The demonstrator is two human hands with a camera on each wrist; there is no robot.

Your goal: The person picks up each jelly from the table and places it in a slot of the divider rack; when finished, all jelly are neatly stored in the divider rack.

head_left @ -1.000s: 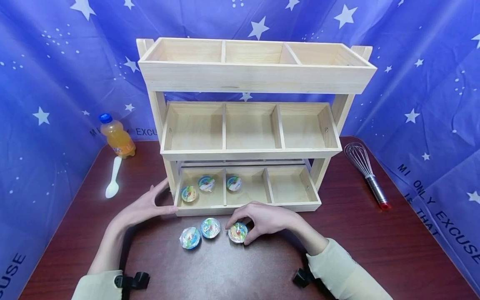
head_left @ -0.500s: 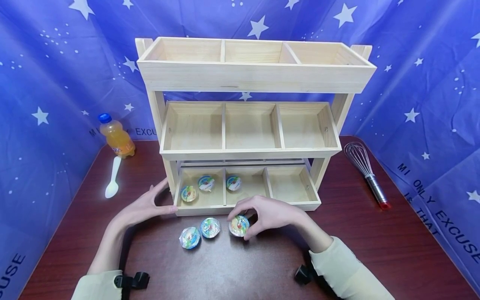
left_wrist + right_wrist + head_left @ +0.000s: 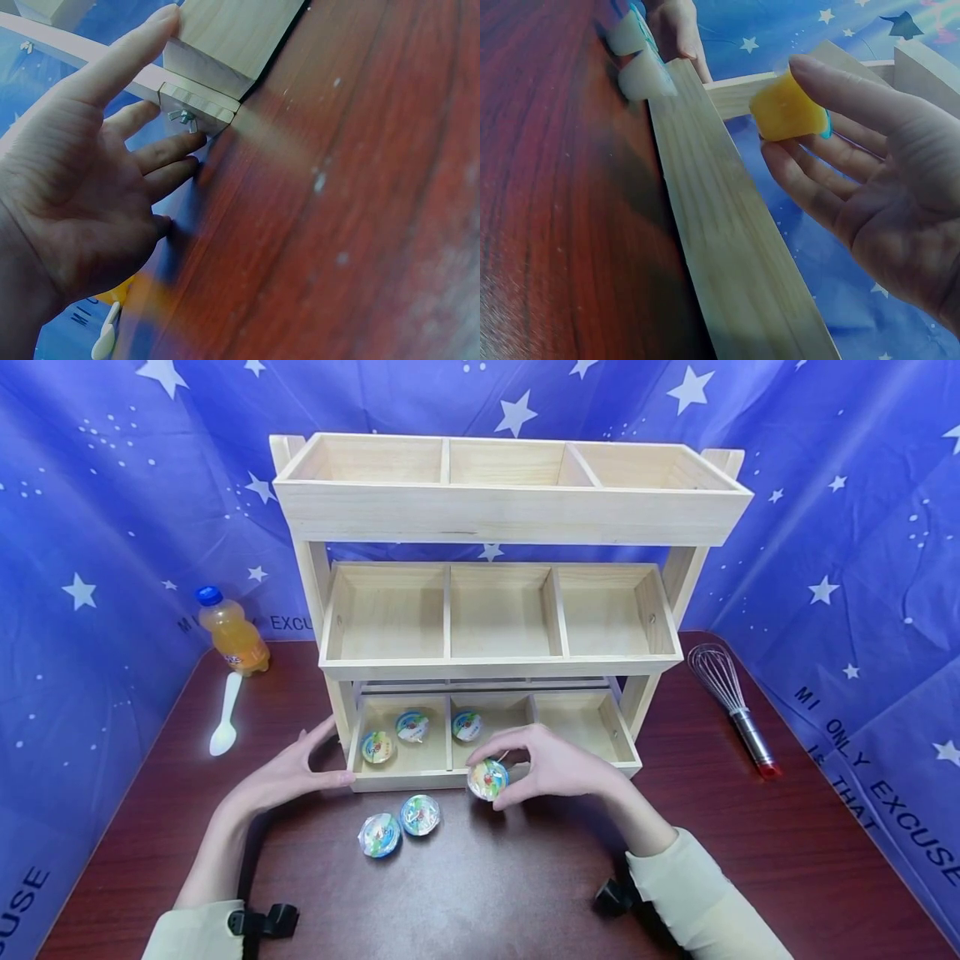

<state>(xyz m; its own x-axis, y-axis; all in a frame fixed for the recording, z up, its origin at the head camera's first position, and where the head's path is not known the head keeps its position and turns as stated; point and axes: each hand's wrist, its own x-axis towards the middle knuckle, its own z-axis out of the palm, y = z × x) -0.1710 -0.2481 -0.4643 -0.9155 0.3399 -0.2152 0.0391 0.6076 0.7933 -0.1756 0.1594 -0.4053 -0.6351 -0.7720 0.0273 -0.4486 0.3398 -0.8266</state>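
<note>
My right hand [image 3: 555, 764] pinches a jelly cup [image 3: 488, 779] between thumb and fingers, in front of the bottom tray's middle compartment. The right wrist view shows this jelly cup [image 3: 786, 111] with a yellow body, raised off the table. My left hand [image 3: 296, 768] rests on the left end of the wooden rack [image 3: 495, 517], its thumb at the tray's front corner and its fingers spread by the side post. Two more jelly cups, one [image 3: 379, 836] beside the other [image 3: 420, 815], lie on the table. Inside the bottom tray, two cups sit in the left compartment and one [image 3: 467, 726] in the middle.
At the left stand an orange drink bottle [image 3: 234, 631] with a blue cap and a white plastic spoon [image 3: 224, 717] lying before it. A wire whisk [image 3: 735, 710] lies to the right of the rack. A blue star-patterned curtain [image 3: 840, 527] encloses the table.
My right hand has lifted the jelly cup from the table and moved it up and slightly right, toward the bottom tray's front edge. My left hand has stayed in place.
</note>
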